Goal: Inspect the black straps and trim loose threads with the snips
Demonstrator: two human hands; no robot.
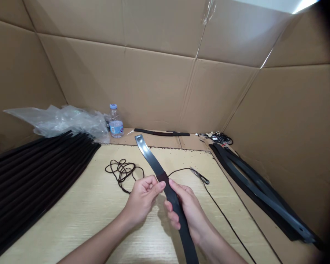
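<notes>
While both hands work on one long, flat black strap (150, 156), its smooth, faintly glossy face catches the light toward a rounded, holed tip pointing at the back edge of the pale wood-grain bench (79, 227). The right hand (185, 209) is closed around the strap, and the left hand (141, 200) curls tightly beside it, its fingertips (160, 184) pinching at a matt brown band (162, 177) wrapped across the strip.

A limp coil of thin dark cord (122, 172) lies left of the strap. Another thin cord (222, 214) passes small metal snips (199, 176) and trails over the front edge. Rigid black strips (35, 176) lie side by side along the left edge, with more in a loose heap (258, 187) along the right. Beyond the back edge sit crumpled clear plastic film (71, 123) and a plastic water bottle (116, 123), against corrugated cardboard walls (154, 80).
</notes>
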